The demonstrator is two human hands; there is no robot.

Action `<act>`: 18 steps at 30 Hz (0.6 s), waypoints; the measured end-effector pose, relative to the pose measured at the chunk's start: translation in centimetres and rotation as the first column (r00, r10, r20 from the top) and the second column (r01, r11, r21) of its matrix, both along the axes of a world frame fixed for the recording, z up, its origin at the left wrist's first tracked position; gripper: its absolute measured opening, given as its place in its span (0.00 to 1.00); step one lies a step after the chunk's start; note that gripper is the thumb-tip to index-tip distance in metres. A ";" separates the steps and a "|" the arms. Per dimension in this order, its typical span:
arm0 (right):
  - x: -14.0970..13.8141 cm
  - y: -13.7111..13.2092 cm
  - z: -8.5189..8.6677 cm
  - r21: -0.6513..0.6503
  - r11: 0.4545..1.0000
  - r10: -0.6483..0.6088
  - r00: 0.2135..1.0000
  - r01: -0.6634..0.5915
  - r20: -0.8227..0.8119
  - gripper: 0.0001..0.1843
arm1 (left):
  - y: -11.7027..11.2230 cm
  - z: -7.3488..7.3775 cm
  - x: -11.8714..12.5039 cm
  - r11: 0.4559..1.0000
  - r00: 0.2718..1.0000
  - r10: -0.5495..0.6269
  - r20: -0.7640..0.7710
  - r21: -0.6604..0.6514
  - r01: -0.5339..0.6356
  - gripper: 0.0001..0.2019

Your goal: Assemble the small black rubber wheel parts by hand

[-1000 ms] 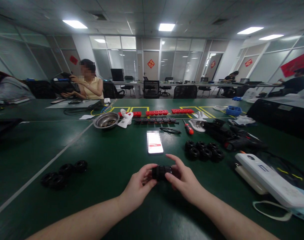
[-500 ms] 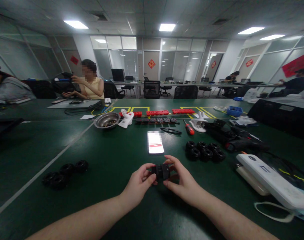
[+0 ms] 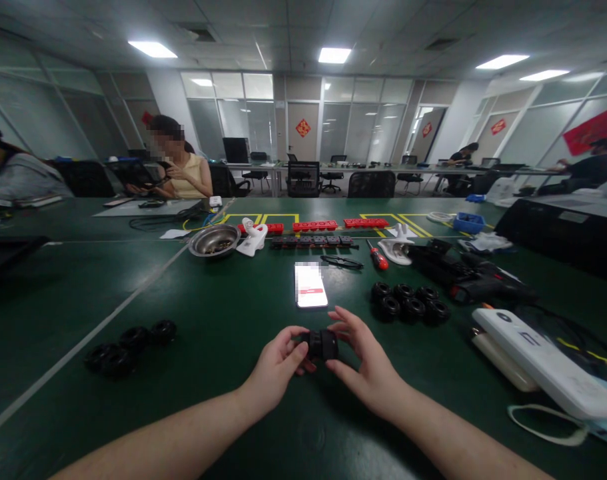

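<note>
A small black wheel (image 3: 322,344) is held between both my hands just above the green table (image 3: 223,320), near its front middle. My left hand (image 3: 277,369) pinches its left side with thumb and fingers. My right hand (image 3: 367,365) cups its right side, fingers curled round it. Just beyond lies a lit phone (image 3: 310,286). A cluster of several black wheels (image 3: 409,302) sits to the right, and another group of black wheels (image 3: 128,340) lies to the left.
Farther back stand a metal bowl (image 3: 214,240), red parts (image 3: 314,225), a row of black parts (image 3: 313,241), a red-handled screwdriver (image 3: 376,256) and a black power tool (image 3: 470,280). A white device (image 3: 543,360) lies at the right. Other people sit at far tables.
My hands have turned the black wheel a little between them and my right fingers have opened out slightly. The person at the far left has lowered a dark object.
</note>
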State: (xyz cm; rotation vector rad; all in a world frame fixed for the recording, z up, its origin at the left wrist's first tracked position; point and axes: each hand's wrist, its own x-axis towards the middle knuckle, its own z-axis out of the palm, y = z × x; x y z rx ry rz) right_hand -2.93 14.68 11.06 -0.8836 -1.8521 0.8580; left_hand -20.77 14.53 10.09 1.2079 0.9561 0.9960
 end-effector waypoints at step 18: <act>-0.1 0.4 0.2 -0.473 0.880 -0.058 0.978 -0.045 -0.202 0.26 | -0.6 0.4 0.0 0.991 0.992 -0.125 -0.015 0.044 0.126 0.19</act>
